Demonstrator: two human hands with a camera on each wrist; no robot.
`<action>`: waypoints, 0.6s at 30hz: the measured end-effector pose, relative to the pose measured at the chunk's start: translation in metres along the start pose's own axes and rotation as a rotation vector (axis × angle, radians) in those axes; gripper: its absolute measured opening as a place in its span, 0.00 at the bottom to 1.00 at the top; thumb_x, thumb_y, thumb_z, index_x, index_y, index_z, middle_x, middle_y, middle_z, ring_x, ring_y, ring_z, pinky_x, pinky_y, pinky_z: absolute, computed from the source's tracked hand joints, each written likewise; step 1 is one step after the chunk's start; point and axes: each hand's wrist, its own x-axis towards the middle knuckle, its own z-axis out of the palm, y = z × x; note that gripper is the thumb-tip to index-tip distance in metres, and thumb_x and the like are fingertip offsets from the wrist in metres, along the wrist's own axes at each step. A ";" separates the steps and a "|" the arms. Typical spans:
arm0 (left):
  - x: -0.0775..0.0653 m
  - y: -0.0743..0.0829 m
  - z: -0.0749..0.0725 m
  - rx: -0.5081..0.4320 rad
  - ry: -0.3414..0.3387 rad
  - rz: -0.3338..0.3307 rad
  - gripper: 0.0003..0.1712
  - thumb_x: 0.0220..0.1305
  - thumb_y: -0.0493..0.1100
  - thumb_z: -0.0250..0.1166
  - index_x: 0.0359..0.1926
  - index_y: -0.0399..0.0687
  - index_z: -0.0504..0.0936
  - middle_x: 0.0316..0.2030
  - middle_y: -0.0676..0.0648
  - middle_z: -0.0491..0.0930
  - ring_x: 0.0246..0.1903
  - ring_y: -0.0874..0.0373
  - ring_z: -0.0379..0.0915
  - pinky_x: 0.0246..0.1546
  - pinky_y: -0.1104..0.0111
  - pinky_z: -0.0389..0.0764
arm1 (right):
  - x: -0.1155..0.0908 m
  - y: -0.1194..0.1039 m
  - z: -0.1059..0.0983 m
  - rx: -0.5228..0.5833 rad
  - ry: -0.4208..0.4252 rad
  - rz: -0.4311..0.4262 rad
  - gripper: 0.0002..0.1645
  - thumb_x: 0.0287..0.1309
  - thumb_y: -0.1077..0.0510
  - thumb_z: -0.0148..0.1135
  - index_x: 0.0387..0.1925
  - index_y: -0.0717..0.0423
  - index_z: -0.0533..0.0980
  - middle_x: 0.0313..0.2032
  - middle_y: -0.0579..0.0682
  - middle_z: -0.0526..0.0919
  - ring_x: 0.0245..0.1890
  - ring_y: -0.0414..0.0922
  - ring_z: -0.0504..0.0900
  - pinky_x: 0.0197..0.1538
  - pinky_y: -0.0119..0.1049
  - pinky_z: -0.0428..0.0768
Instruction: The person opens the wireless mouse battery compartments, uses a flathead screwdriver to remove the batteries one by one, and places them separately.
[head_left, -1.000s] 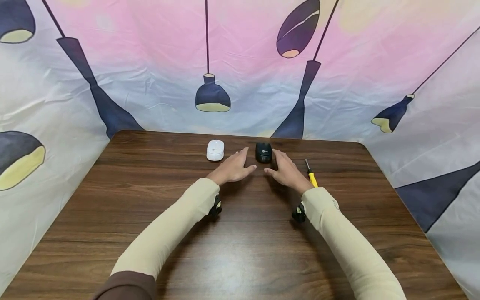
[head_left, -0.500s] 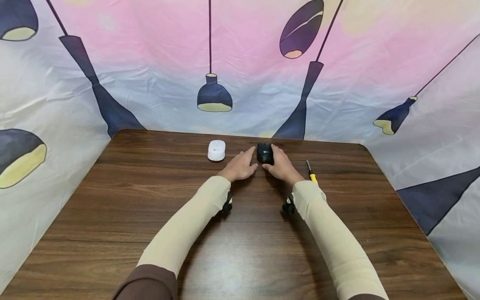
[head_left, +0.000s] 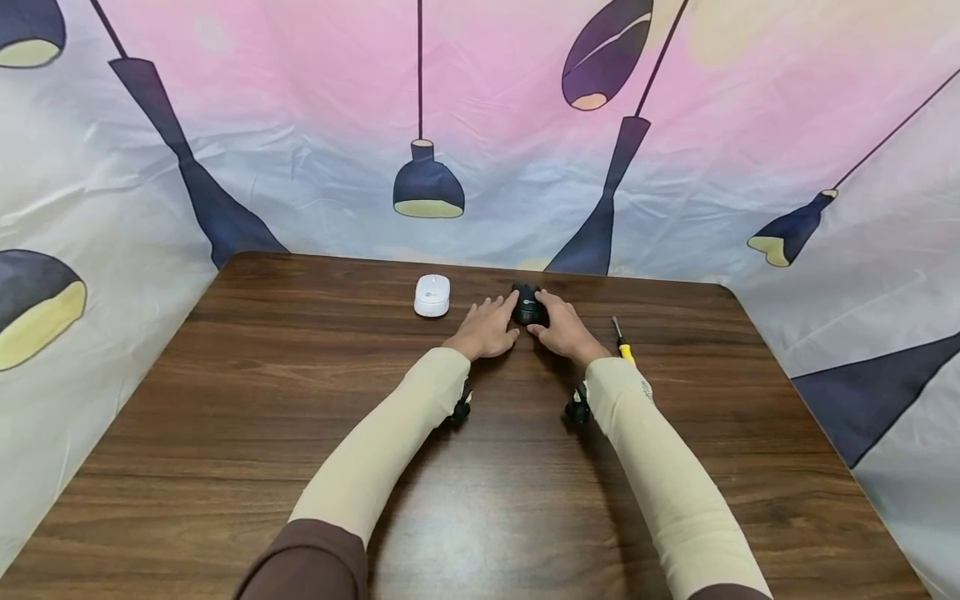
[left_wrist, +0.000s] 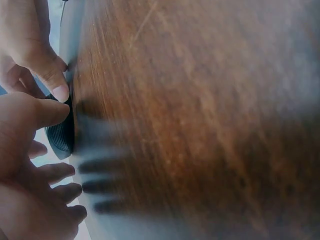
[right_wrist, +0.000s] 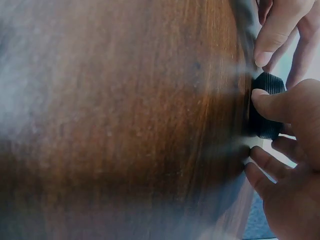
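A black computer mouse (head_left: 527,305) lies near the far edge of the brown wooden table, between both hands. My right hand (head_left: 566,330) holds it from the right, thumb at its near end and fingers along its right side. In the right wrist view, the thumb (right_wrist: 267,103) lies across the ribbed end of the mouse (right_wrist: 270,84). From the left, my left hand (head_left: 486,328) reaches in with fingers spread and straight, its index fingertip right at the mouse's left side. The left wrist view has the left thumb (left_wrist: 52,112) overlapping the mouse (left_wrist: 61,136).
A white computer mouse (head_left: 432,296) sits to the left of the left hand. Beyond the right hand lies a screwdriver (head_left: 623,343) with a yellow handle, partly hidden by the right wrist. Behind the table (head_left: 300,333) hangs a printed cloth (head_left: 330,183).
Both hands have come inward to the black mouse; the right hand closed on its right side first. The left hand has spread its fingers and reached its left side. The mouse has turned slightly.
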 end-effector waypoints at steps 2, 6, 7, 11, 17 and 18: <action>0.000 0.000 -0.001 0.015 0.002 0.002 0.40 0.80 0.49 0.52 0.81 0.49 0.43 0.78 0.37 0.48 0.77 0.41 0.42 0.79 0.49 0.43 | -0.001 0.000 0.000 -0.003 -0.002 -0.013 0.40 0.71 0.62 0.60 0.76 0.66 0.55 0.77 0.63 0.52 0.76 0.61 0.52 0.78 0.55 0.56; -0.003 0.001 -0.004 0.018 0.013 0.004 0.38 0.79 0.49 0.53 0.80 0.46 0.48 0.78 0.37 0.49 0.77 0.42 0.42 0.79 0.50 0.44 | -0.003 -0.003 0.000 -0.015 -0.002 -0.039 0.38 0.70 0.63 0.62 0.75 0.68 0.57 0.77 0.64 0.53 0.76 0.60 0.53 0.77 0.54 0.57; -0.004 0.002 -0.004 0.018 0.019 0.006 0.37 0.79 0.49 0.53 0.80 0.46 0.50 0.78 0.37 0.49 0.77 0.42 0.42 0.79 0.50 0.44 | -0.003 -0.004 0.000 -0.015 -0.001 -0.043 0.38 0.69 0.63 0.62 0.74 0.68 0.58 0.77 0.64 0.53 0.76 0.60 0.53 0.77 0.54 0.58; -0.006 0.003 -0.006 0.031 0.041 0.014 0.34 0.78 0.48 0.56 0.77 0.43 0.56 0.78 0.37 0.51 0.77 0.43 0.44 0.79 0.51 0.45 | -0.006 -0.008 0.001 0.014 -0.005 -0.040 0.39 0.68 0.63 0.64 0.74 0.67 0.58 0.77 0.63 0.54 0.76 0.58 0.55 0.77 0.52 0.59; -0.012 0.002 -0.007 0.054 0.031 0.040 0.32 0.77 0.48 0.58 0.73 0.41 0.61 0.77 0.38 0.52 0.76 0.45 0.48 0.79 0.50 0.48 | -0.011 -0.010 0.003 0.039 -0.024 -0.041 0.41 0.67 0.64 0.65 0.75 0.67 0.58 0.75 0.63 0.58 0.73 0.58 0.61 0.75 0.51 0.64; -0.013 0.001 -0.007 0.053 0.029 0.045 0.32 0.76 0.48 0.59 0.73 0.40 0.61 0.77 0.38 0.52 0.76 0.45 0.49 0.78 0.50 0.48 | -0.012 -0.010 0.004 0.041 -0.028 -0.043 0.41 0.67 0.64 0.65 0.74 0.67 0.58 0.75 0.63 0.59 0.72 0.57 0.62 0.75 0.51 0.65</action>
